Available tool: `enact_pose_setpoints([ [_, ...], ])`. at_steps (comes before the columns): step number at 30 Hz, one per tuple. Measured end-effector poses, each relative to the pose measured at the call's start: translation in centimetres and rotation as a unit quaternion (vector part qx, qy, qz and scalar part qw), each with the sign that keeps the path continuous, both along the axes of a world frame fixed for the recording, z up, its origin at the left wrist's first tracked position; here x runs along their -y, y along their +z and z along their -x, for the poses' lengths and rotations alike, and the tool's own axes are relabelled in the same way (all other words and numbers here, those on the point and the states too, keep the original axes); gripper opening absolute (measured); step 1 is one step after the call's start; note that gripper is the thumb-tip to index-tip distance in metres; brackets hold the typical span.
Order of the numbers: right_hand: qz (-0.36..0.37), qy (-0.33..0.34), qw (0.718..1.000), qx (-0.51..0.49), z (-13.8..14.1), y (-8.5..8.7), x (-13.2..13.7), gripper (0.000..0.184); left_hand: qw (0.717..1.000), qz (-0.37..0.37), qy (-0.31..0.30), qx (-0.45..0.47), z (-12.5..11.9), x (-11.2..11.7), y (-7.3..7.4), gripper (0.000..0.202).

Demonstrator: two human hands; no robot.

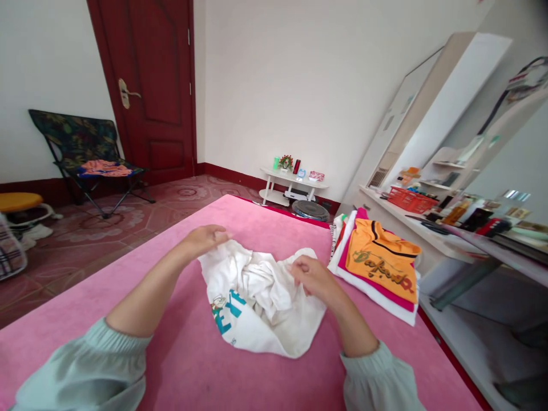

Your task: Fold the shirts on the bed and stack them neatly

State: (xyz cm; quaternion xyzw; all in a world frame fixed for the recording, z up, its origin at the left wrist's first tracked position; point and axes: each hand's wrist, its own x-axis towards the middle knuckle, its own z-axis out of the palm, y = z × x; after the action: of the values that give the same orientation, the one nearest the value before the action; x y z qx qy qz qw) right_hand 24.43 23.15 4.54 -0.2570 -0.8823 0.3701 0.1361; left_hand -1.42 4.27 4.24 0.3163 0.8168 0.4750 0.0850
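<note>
A crumpled white T-shirt with teal lettering lies on the pink bedspread in front of me. Its middle is bunched up in folds, while the lower edge spreads toward me. My left hand is at the shirt's upper left corner, fingers close together on the cloth. On the right side, my right hand has its fingers curled and pinches the fabric. Part of the cloth under each hand is hidden.
To the right lies a stack of folded clothes with an orange shirt on top. A dressing table with a red basket and bottles stands beyond. At the back are a small white table, a folding chair and a door.
</note>
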Motion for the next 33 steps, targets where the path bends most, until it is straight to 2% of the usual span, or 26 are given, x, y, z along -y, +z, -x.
enact_pose_setpoints([
  [2, -0.041, 0.064, 0.995, 0.061, 0.1, -0.3, 1.1, 0.016, 0.985, 0.138, -0.067, -0.079, -0.8, -0.6, -0.5, 0.067],
  [3, -0.065, 0.083, 0.992, 0.073, 0.2, -0.4, 1.5, 0.017, 0.974, 0.182, -0.082, -0.105, -1.1, -0.8, -0.8, 0.067],
  [4, -0.074, 0.094, 0.990, 0.075, 0.2, -0.3, 1.8, 0.019, 0.965, 0.211, -0.100, -0.116, -1.3, -0.8, -0.9, 0.062],
  [6, -0.021, 0.093, 0.993, 0.066, -0.1, 0.5, 1.8, 0.022, 0.963, 0.207, -0.144, -0.095, -1.5, -0.7, -0.8, 0.041],
  [7, 0.034, 0.081, 0.995, 0.052, -0.4, 1.1, 1.4, 0.020, 0.971, 0.163, -0.158, -0.073, -1.6, -0.6, -0.5, 0.032],
  [8, 0.096, 0.055, 0.994, 0.019, -0.7, 1.8, 0.8, 0.019, 0.982, 0.089, -0.156, -0.053, -1.7, -0.5, 0.0, 0.028],
  [10, 0.195, -0.031, 0.974, -0.112, -1.6, 3.2, -0.8, 0.021, 0.989, -0.117, -0.087, -0.036, -1.9, -0.3, 1.2, 0.026],
  [11, 0.225, -0.071, 0.951, -0.200, -1.9, 3.7, -1.6, 0.023, 0.975, -0.218, -0.023, -0.046, -1.8, -0.2, 1.8, 0.027],
  [13, 0.243, -0.107, 0.896, -0.355, -2.3, 4.0, -3.1, 0.032, 0.921, -0.362, 0.118, -0.089, -1.5, -0.1, 2.5, 0.025],
  [14, 0.237, -0.104, 0.880, -0.398, -2.3, 3.7, -3.6, 0.041, 0.895, -0.396, 0.174, -0.108, -1.2, 0.0, 2.5, 0.024],
  [15, 0.225, -0.097, 0.877, -0.413, -2.1, 3.2, -4.1, 0.050, 0.878, -0.411, 0.215, -0.115, -0.7, 0.0, 2.3, 0.022],
  [17, 0.189, -0.097, 0.903, -0.373, -1.5, 1.4, -4.5, 0.061, 0.868, -0.407, 0.270, -0.092, 0.3, 0.2, 1.3, 0.020],
  [20, 0.111, -0.091, 0.966, -0.216, -0.4, -1.7, -4.3, 0.053, 0.868, -0.387, 0.309, -0.032, 1.5, 0.5, -0.7, 0.024],
  [22, 0.025, -0.047, 0.992, -0.112, 0.0, -3.3, -3.9, 0.047, 0.865, -0.397, 0.307, -0.013, 1.9, 0.6, -1.5, 0.026],
  [25, -0.120, 0.007, 0.992, -0.025, 0.1, -4.1, -2.9, 0.033, 0.859, -0.422, 0.289, -0.010, 2.1, 0.5, -1.8, 0.024],
  [27, -0.165, 0.012, 0.986, -0.015, 0.1, -3.9, -2.2, 0.019, 0.854, -0.434, 0.287, -0.017, 2.1, 0.4, -1.5, 0.023],
  [33, -0.146, 0.009, 0.988, -0.055, 0.8, -3.1, -0.3, 0.012, 0.860, -0.447, 0.244, -0.010, 1.0, -0.1, -0.5, 0.021],
])
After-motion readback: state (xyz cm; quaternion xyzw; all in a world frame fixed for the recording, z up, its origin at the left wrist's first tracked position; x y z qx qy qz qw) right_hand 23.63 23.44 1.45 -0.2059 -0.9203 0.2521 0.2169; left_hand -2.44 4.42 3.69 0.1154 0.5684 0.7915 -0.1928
